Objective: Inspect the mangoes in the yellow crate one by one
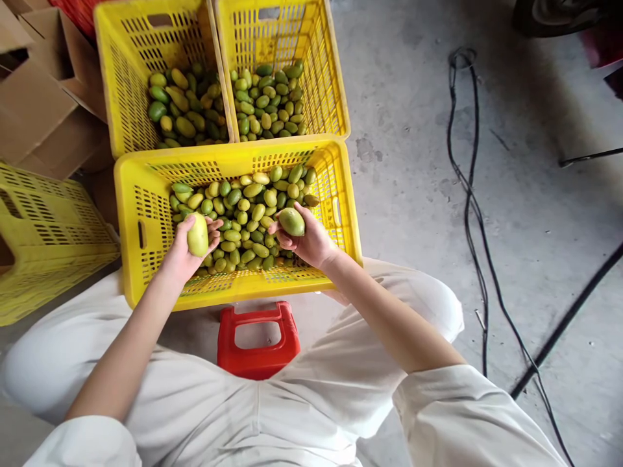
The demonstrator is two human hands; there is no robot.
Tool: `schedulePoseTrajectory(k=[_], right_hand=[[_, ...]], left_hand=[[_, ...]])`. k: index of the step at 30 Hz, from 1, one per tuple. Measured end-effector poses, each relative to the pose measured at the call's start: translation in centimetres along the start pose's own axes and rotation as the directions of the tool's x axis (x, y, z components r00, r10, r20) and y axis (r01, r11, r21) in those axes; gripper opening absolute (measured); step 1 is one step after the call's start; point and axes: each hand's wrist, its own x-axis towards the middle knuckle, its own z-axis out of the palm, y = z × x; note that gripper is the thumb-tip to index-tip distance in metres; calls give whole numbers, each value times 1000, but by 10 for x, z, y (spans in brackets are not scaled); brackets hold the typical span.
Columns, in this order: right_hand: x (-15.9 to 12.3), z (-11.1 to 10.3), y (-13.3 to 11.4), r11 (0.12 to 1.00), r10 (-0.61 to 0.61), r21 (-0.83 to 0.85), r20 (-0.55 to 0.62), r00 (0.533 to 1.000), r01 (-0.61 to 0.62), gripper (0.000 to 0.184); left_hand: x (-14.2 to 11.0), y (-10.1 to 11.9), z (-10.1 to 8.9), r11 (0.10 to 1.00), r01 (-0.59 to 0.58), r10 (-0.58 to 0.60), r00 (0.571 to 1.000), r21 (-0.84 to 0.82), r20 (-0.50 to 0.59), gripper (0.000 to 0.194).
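A yellow-green mango [197, 236] is in my left hand [181, 250], with the thumb over its top side and the fingers behind it. My right hand [314, 241] grips a darker green, oval mango [291, 222] between thumb and fingers. Both hands are raised over the front yellow plastic crate [233, 292]. Inside that crate, many small green and yellowish mangoes [253, 190] lie in a loose layer. The part of the pile beneath each hand is hidden.
Behind stand two more yellow crates, the left one [104, 84] and the right one [343, 97], both holding similar fruit. Another yellow crate [48, 227] and cardboard boxes [39, 110] are at left. A red stool [257, 360] sits between my legs. Black cables [470, 188] cross the concrete floor.
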Motion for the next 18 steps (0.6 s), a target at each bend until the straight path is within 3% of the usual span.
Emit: schedulePoseTrajectory(k=[6, 12, 18], right_hand=[[-2, 0, 1, 997, -61, 48, 61, 996, 58, 50], [-4, -2, 5, 996, -89, 10, 39, 995, 89, 69], [-2, -3, 9, 994, -103, -25, 41, 994, 105, 68]], left_hand=[[3, 0, -4, 999, -3, 3, 1000, -44, 1, 28], [2, 2, 1, 994, 55, -58, 998, -94, -23, 31], [-2, 7, 10, 980, 135, -141, 989, -145, -37, 38]])
